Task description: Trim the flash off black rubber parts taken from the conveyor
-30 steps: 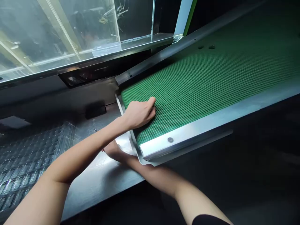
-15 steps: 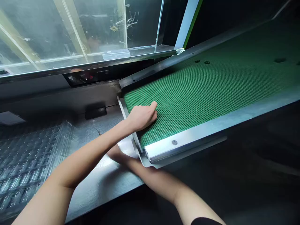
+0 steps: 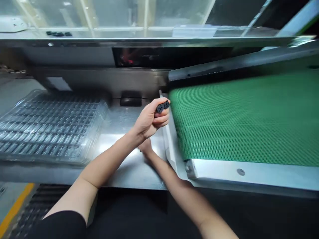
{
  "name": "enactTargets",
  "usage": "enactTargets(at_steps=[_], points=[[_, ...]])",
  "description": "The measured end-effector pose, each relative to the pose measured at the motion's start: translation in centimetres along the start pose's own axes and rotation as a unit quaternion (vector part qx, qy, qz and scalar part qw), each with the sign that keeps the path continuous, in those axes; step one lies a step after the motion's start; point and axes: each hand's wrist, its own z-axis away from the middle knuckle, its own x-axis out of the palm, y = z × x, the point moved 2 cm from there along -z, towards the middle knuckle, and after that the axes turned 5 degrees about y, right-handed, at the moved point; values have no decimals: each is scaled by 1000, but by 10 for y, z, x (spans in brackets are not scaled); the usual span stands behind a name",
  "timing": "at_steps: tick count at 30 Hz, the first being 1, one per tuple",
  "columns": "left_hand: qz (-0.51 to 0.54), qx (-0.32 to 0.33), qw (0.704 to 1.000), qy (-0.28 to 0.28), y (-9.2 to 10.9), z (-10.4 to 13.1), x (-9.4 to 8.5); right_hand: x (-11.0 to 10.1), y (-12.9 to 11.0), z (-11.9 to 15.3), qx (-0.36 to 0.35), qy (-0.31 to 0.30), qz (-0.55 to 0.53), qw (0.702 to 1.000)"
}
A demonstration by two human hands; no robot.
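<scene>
A yellow stripe (image 3: 17,209) crosses the floor at the lower left of the frame. A pale card (image 3: 59,83) sits at the left, below a white object (image 3: 12,25) in the upper left. A clear box (image 3: 194,31) lies at the upper right.

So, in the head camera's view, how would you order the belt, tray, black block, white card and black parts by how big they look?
Belt
Tray
Black block and white card: too alike to rank
Black parts in the left hand
</scene>
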Motion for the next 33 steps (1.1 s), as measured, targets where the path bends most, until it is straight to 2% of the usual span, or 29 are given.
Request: enactTargets(at_steps=[2, 5, 9, 12, 18, 24, 33], points=[[39, -10, 998, 37, 12, 29, -28, 1, 3, 1, 12, 1, -39, 999], [65, -22, 993, 91, 15, 60, -75, 1, 5, 4, 17, 11, -90, 996], [84, -41, 989, 117, 4, 72, -129, -5, -1, 5, -23, 45, -107, 993], [85, -59, 988, 114, -8, 70, -154, -8, -8, 3, -55, 65, -92, 992], [97, -98, 986, 97, -30, 71, -168, -3, -8, -1, -96, 39, 26, 994], [113, -93, 982, 118, -39, 71, -181, 2, -3, -5, -89, -6, 60, 994], [107, -121, 973, 167, -44, 70, -187, -11, -13, 1, -79, -40, 82, 993]])
